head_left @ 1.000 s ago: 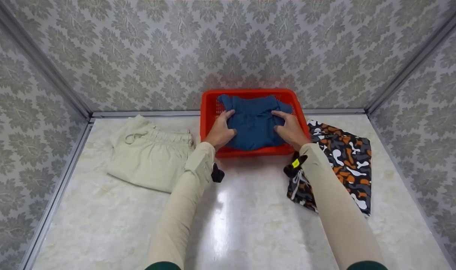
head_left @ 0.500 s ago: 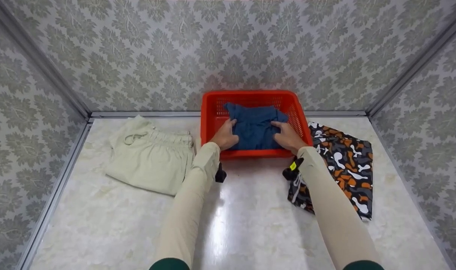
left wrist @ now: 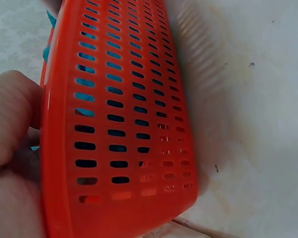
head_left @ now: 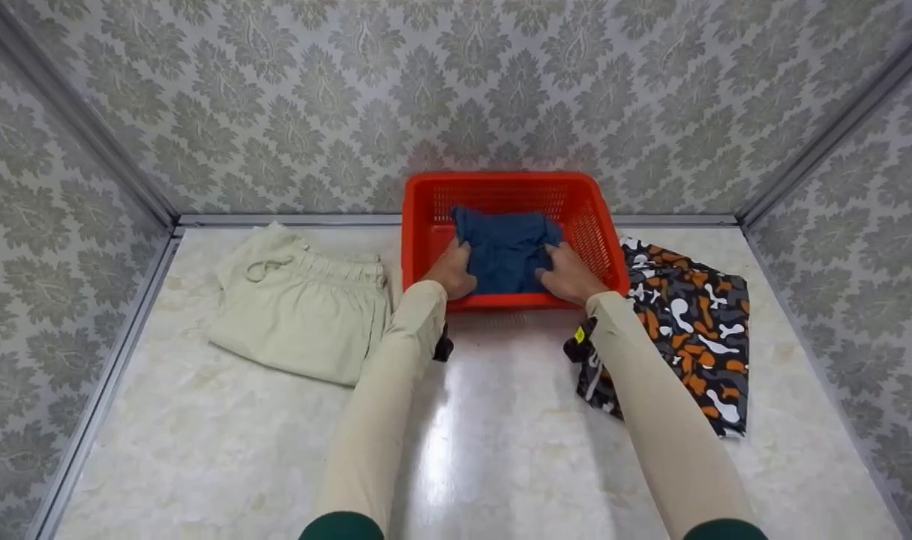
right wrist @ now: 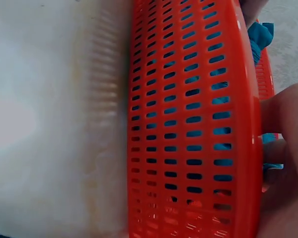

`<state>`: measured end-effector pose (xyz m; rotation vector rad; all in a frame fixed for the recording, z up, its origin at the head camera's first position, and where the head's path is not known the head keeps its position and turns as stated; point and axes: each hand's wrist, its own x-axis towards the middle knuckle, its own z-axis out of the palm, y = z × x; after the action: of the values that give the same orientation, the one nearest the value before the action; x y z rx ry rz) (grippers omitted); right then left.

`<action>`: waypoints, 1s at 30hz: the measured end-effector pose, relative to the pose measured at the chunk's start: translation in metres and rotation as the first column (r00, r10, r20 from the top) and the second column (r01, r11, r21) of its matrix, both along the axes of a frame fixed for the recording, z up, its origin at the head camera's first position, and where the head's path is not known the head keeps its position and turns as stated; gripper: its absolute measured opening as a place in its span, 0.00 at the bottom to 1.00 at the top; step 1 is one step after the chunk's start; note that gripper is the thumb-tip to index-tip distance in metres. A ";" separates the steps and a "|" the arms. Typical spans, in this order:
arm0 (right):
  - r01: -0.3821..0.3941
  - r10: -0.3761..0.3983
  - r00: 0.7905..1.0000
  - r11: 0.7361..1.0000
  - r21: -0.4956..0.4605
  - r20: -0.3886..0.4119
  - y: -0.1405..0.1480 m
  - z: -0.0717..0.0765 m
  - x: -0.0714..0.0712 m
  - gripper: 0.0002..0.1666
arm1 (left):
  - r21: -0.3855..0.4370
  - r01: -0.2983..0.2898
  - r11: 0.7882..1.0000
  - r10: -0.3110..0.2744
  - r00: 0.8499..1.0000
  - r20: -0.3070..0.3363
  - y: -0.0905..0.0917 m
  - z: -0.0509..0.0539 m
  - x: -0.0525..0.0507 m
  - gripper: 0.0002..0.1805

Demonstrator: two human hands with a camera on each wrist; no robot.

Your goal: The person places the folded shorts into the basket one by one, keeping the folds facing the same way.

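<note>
A folded blue garment lies low inside the red plastic basket; its exact kind is hard to tell. My left hand grips its left side, reaching in over the near rim. On the opposite side, my right hand holds the garment the same way, thumb toward the middle. Through the slots of the basket wall, the left wrist view shows blue cloth. In the right wrist view, bent fingers of the right hand reach behind the rim, their tips partly hidden.
Beige drawstring shorts lie flat left of the basket. Camouflage-patterned shorts in black, orange and white lie to the right, partly under the right forearm. A patterned wall stands right behind the basket on the marbled table.
Both hands have lowered the blue garment deeper into the basket and drawn slightly closer together. More of the basket's back wall shows. The two pairs of shorts stay where they were.
</note>
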<state>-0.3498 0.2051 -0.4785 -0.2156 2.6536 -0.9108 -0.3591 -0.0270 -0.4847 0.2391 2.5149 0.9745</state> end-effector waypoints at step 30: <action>-0.142 0.059 0.961 0.944 0.297 0.272 0.000 0.001 0.010 0.67 | -0.409 0.118 0.905 -0.081 0.991 0.107 0.008 0.015 0.031 0.43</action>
<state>-0.3399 0.2051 -0.4770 -0.1426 2.4698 -0.4382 -0.3280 -0.0193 -0.4701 0.1850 2.5270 0.3822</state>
